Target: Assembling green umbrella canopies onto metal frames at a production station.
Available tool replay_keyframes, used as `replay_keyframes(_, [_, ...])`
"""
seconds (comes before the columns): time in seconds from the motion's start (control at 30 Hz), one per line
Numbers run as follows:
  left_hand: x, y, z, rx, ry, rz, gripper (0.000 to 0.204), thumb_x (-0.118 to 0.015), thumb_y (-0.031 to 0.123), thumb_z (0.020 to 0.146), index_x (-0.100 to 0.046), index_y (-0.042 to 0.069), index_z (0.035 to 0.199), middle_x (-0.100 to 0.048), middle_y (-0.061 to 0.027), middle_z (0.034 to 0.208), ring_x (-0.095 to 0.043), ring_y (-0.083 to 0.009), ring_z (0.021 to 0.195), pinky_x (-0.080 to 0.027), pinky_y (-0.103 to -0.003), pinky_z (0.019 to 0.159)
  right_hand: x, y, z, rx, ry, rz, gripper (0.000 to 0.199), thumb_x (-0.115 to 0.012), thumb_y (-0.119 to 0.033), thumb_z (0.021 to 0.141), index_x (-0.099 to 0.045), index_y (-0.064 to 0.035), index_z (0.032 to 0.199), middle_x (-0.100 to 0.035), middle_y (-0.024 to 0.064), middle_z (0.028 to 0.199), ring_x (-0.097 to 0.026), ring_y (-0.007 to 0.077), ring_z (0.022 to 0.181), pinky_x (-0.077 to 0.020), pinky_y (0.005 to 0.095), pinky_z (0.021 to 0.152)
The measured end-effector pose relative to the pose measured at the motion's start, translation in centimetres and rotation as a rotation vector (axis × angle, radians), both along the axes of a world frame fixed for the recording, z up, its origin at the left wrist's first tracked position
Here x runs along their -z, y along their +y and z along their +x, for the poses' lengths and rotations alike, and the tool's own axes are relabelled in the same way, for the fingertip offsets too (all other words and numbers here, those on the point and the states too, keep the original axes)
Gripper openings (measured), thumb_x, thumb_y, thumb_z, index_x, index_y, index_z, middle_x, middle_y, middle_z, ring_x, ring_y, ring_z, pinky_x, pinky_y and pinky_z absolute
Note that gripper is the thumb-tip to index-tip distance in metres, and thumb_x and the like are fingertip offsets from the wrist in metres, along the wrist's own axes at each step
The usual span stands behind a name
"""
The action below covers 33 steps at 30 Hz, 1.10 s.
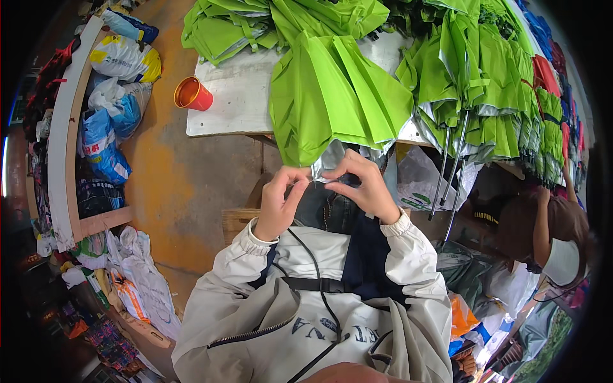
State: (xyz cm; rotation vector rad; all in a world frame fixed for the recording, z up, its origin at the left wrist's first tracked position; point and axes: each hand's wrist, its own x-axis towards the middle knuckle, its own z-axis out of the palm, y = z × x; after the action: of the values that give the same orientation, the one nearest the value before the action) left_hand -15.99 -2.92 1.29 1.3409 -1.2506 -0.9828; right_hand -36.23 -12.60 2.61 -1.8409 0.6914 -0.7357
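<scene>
Lime-green umbrella canopy (335,96) drapes off the white table (227,105), upper centre, probably so its silver-lined edge (330,156) hangs within reach. Right hand (365,186) pinches that edge mid-frame; left hand (280,203) has fingertips together right beside it, can't tell on what.

Small workshop by the look of it, umbrella work in bulk — worn white worktable (230,105) with a silver-lined green canopy (335,96) at its front edge, and a heap of matching green umbrellas (480,80) to the right, metal shafts (454,171) poking out below. Stuffed plastic bags (124,57) fill a wood-framed bay (63,147) on the left, with more sacks (145,284) piled near it, and the floor (163,169) is stained orange-brown. Second person (543,223) at far right, an arm raised beside tied green bundles (549,131) — shared work area, stock packed in close around the table.
</scene>
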Motion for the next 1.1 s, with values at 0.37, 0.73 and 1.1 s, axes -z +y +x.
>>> replay_keyframes(0.37, [-0.9,0.1,-0.4,-0.015,-0.224,-0.004,0.008,-0.064,0.004,0.091,-0.060,0.002,0.097,-0.067,-0.0119,0.096,-0.060,-0.0317,0.086,-0.047,-0.038,0.077,-5.0,0.4,0.4,-0.052,0.323,-0.291,0.026,-0.077,-0.008,0.077,-0.065,-0.0056,0.099,-0.068,0.0056,0.106,-0.060,0.0283,0.079,-0.0475,0.0368,0.070])
replay_keyframes(0.73, [-1.3,-0.2,-0.7,0.032,-0.382,-0.094,0.007,-0.062,-0.002,0.093,-0.058,-0.002,0.099,-0.068,-0.0153,0.102,-0.064,-0.0285,0.091,-0.052,-0.034,0.081,-5.8,1.3,1.0,-0.004,0.529,-0.432,0.024,-0.074,-0.013,0.078,-0.062,-0.0070,0.098,-0.069,0.0013,0.096,-0.064,0.0242,0.080,-0.0446,0.0367,0.071])
replay_keyframes(1.1, [-0.6,0.2,-0.2,0.018,-0.354,-0.058,0.005,-0.059,-0.001,0.095,-0.057,-0.003,0.099,-0.068,-0.0157,0.102,-0.066,-0.0234,0.090,-0.052,-0.031,0.080,-4.3,1.6,1.3,0.006,0.532,-0.471,0.028,-0.074,-0.012,0.078,-0.065,-0.0060,0.103,-0.070,0.0011,0.095,-0.063,0.0248,0.075,-0.0447,0.0355,0.069])
